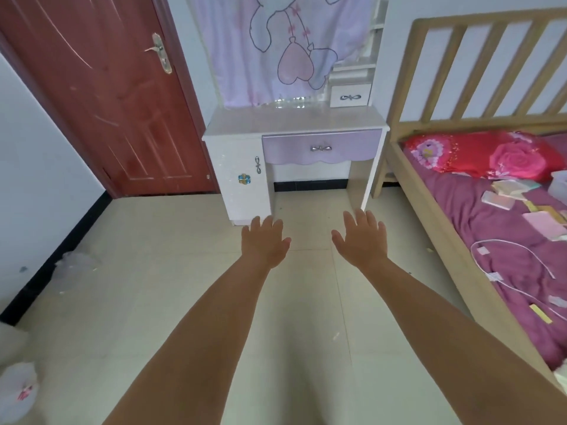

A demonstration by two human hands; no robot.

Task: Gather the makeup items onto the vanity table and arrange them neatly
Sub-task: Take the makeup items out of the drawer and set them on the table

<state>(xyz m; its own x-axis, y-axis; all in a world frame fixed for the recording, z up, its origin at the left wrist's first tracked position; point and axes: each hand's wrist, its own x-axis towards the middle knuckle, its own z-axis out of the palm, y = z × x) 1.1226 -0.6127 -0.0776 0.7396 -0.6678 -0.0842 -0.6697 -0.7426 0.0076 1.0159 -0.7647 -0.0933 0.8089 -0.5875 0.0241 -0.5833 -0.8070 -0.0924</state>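
Note:
A white vanity table [294, 121] with a lilac drawer [320, 147] stands against the far wall; its top is bare. Several flat makeup items, pale pink and cream boxes [543, 222], lie scattered on the purple bedsheet at the right. My left hand [264, 240] and my right hand [362, 237] are stretched out in front of me over the floor, palms down, fingers straight and spread, holding nothing. Both hands are short of the vanity and well left of the items on the bed.
A wooden bed frame [429, 210] with a red pillow [478, 154] fills the right side. A red door [107, 102] is at the left. A pink cloth [276, 47] hangs over the vanity mirror. Crumpled plastic [75, 263] lies by the left wall. A white cable [515, 256] rests on the sheet.

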